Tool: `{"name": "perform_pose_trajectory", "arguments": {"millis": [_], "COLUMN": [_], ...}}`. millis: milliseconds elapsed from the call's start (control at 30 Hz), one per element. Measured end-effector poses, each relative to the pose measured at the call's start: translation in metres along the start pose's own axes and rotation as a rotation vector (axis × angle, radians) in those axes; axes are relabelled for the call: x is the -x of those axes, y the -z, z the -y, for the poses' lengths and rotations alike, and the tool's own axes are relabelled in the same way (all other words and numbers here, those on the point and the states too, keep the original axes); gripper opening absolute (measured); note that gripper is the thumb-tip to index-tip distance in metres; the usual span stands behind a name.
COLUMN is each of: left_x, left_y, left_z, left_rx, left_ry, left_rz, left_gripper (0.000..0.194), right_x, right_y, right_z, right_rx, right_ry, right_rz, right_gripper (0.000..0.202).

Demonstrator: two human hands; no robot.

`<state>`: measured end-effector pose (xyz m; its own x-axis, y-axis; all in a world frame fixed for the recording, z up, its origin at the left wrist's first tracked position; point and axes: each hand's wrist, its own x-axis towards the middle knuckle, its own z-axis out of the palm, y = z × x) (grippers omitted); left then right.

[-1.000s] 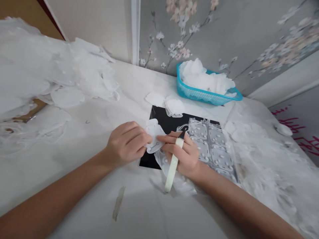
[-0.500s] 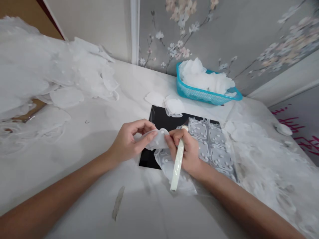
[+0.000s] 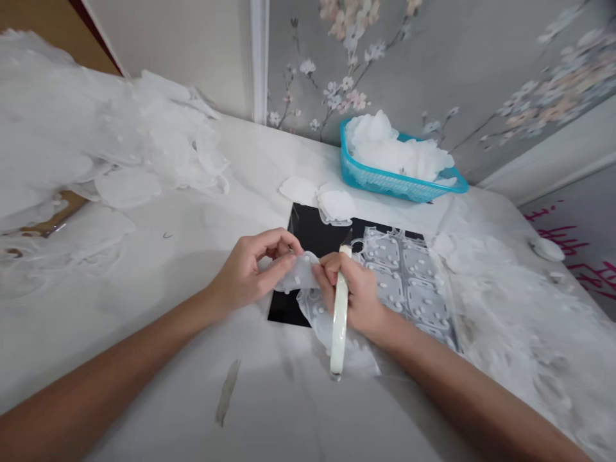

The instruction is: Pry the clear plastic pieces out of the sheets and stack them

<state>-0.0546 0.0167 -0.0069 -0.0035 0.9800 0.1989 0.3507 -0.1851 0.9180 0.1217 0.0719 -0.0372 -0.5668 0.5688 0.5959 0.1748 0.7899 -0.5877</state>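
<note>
My left hand (image 3: 248, 273) pinches a translucent white moulded piece (image 3: 299, 274) with small raised knobs. The tips of my right hand (image 3: 360, 292) meet the piece's right edge. That same hand is closed around a knife with a pale wrapped handle (image 3: 339, 333); its dark blade points away from me. Below both hands lies a black board (image 3: 315, 231). A clear sheet of moulded pieces (image 3: 426, 289) covers the board's right side, and a loose flap of it hangs under my right hand. My right fingers partly hide the piece's edge.
Two small stacks of white pieces (image 3: 337, 204) rest by the board's far edge. Behind them stands a blue basket (image 3: 404, 186) filled with similar pieces. Translucent heaps lie at the left (image 3: 120, 128) and right (image 3: 539, 321). A grey strip (image 3: 227, 391) is on the near tabletop.
My right hand has shifted slightly left, and the knife has turned more upright, with its blade now visible. The white piece has tilted a little between my hands.
</note>
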Motion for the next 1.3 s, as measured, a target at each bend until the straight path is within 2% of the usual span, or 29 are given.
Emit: {"name": "perform_pose_trajectory", "arguments": {"millis": [133,167,300,400,467,533,567,633,733,867,933,1033,1133,1200,1233,1300], "left_x": [0.000,-0.001,-0.002,-0.001,0.001,0.003,0.003,0.001,-0.006,-0.016,-0.020,-0.030,-0.043,-0.050,-0.053,-0.055], "left_y": [0.001,0.001,0.001,0.000,-0.002,-0.006,-0.009,-0.015,-0.024,-0.032,-0.031,-0.026,-0.021,-0.029,-0.037,-0.061], "left_z": [0.000,0.001,0.008,0.010,0.008,0.002,-0.001,-0.005,-0.007,-0.010,-0.021,-0.056,-0.095,-0.108,-0.107,-0.094], "left_rx": [0.001,0.013,0.031,-0.158,-0.357,-0.527,-0.591,-0.677,-0.740,-0.811,-0.793,-0.645,-0.533,-0.494,-0.473,-0.415], "left_ry": [0.022,0.040,0.080,0.033,-0.082,-0.213,-0.261,-0.326,-0.381,-0.459,-0.478,-0.477,-0.615,-0.692,-0.689,-0.582], "left_rz": [0.036,0.032,0.042,0.062,0.091,0.180,0.222,0.280,0.276,0.124,0.013,-0.134,-0.273,-0.331,-0.340,-0.279], "left_gripper": [0.005,0.002,0.026,0.022,0.023,0.027,0.030,0.032,0.024,0.009,0.008,0.017,0.029,0.029,0.025,0.017], "right_x": [0.001,0.000,-0.013,-0.021,-0.017,-0.004,0.005,0.024,0.040,0.035,0.029,0.024,0.023,0.022,0.022,0.022], "right_y": [-0.002,-0.002,0.012,0.045,0.078,0.113,0.130,0.158,0.180,0.179,0.173,0.164,0.159,0.157,0.156,0.153], "right_z": [-0.001,0.000,0.000,-0.012,-0.029,-0.051,-0.062,-0.080,-0.095,-0.093,-0.089,-0.083,-0.081,-0.079,-0.078,-0.074], "right_rx": [0.008,0.018,0.164,0.354,0.512,0.709,0.821,0.880,0.867,0.809,0.797,0.787,0.699,0.596,0.558,0.477], "right_ry": [0.040,0.038,-0.034,-0.121,-0.171,-0.187,-0.211,-0.295,-0.413,-0.504,-0.523,-0.502,-0.419,-0.378,-0.371,-0.385], "right_rz": [0.008,-0.024,-0.267,-0.433,-0.513,-0.549,-0.513,-0.467,-0.282,-0.128,-0.100,-0.073,-0.078,-0.146,-0.179,-0.255], "right_gripper": [0.025,0.024,0.027,0.028,0.027,0.024,0.021,0.018,0.012,0.027,0.027,0.023,0.017,0.017,0.018,0.022]}}
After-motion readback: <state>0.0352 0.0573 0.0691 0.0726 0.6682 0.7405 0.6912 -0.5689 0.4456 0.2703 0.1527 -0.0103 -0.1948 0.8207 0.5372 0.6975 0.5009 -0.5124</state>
